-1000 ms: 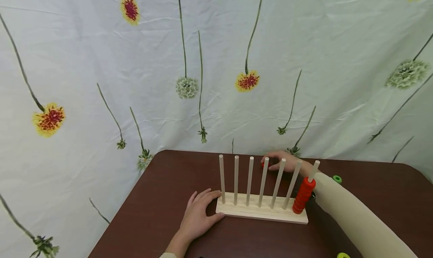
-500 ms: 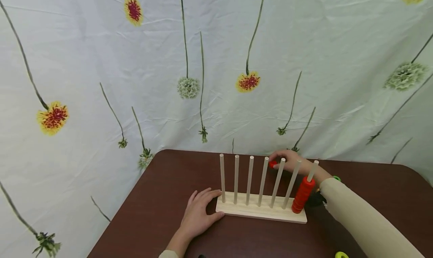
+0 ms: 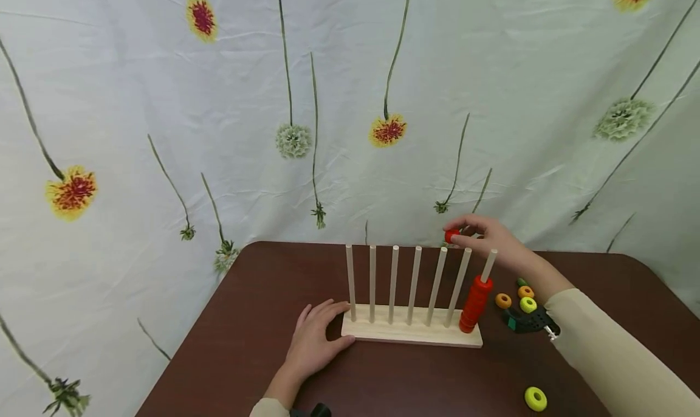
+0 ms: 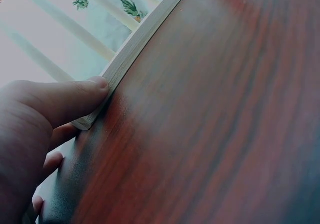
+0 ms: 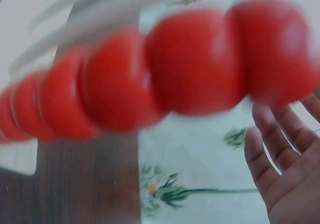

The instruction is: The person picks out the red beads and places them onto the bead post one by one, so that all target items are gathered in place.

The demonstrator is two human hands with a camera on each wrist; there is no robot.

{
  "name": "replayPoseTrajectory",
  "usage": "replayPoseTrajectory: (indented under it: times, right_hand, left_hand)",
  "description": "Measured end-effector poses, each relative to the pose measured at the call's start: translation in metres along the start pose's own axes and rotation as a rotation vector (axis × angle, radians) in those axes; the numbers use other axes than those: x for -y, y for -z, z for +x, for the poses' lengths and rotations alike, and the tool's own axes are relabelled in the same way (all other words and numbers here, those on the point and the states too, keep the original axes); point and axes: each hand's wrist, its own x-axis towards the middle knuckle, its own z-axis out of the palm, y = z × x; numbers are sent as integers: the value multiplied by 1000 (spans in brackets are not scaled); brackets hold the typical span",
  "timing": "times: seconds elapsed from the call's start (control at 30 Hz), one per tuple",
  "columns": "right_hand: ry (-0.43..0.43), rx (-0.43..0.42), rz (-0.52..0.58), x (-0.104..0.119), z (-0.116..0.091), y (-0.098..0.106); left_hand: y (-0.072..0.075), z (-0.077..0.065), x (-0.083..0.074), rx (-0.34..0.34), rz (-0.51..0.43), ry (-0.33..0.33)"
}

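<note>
A pale wooden peg rack (image 3: 411, 333) with several upright pegs stands on the dark table. Its rightmost peg carries a stack of red beads (image 3: 476, 304), large and blurred across the right wrist view; the other pegs are bare. My left hand (image 3: 317, 343) grips the rack's left end, with its thumb (image 4: 82, 99) along the front edge. Raised behind the pegs on the right, my right hand (image 3: 494, 239) pinches a loose red bead (image 3: 451, 235) between thumb and fingers. Part of that hand (image 5: 295, 169) shows behind the stack in the right wrist view.
Orange beads (image 3: 503, 301), a yellow bead (image 3: 528, 304) and a green one (image 3: 522, 282) lie right of the rack by the right wrist's black camera mount (image 3: 527, 321). Another yellow bead (image 3: 536, 399) lies nearer the front. A flowered cloth (image 3: 246, 101) hangs behind the table.
My right hand has lifted the red bead off the back of the table and moved it up and right. The left hand keeps its place on the rack; the head view has shifted slightly.
</note>
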Motion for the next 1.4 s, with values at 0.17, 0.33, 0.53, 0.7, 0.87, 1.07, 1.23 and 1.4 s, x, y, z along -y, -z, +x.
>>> replayPoseTrajectory:
  times: [0.17,0.33,0.53,0.7,0.87,1.07,1.23,1.4]
  right_hand:
    - [-31,-103,33,14,-17,6]
    - [-50,-211,53,24,-36,11]
    - [-40,-291,84,32,-52,15]
    - [12,-331,87,38,-65,13]
    - [32,-366,48,42,-75,10]
    - [26,-404,21,43,-80,6]
    - [60,-419,26,42,-82,3]
    - [76,-420,15,40,-85,0]
  left_hand:
    - [0,2,2,-2,5,5]
    - [0,2,0,2,-2,5]
    - [0,1,-2,6,-14,-2]
    - [-1,-1,-1,4,-11,-6]
    - [0,0,-1,-2,-15,-11]
    - [1,2,0,-6,-6,-11]
    - [1,1,0,2,-2,-11]
    - [2,1,-1,11,-5,-15]
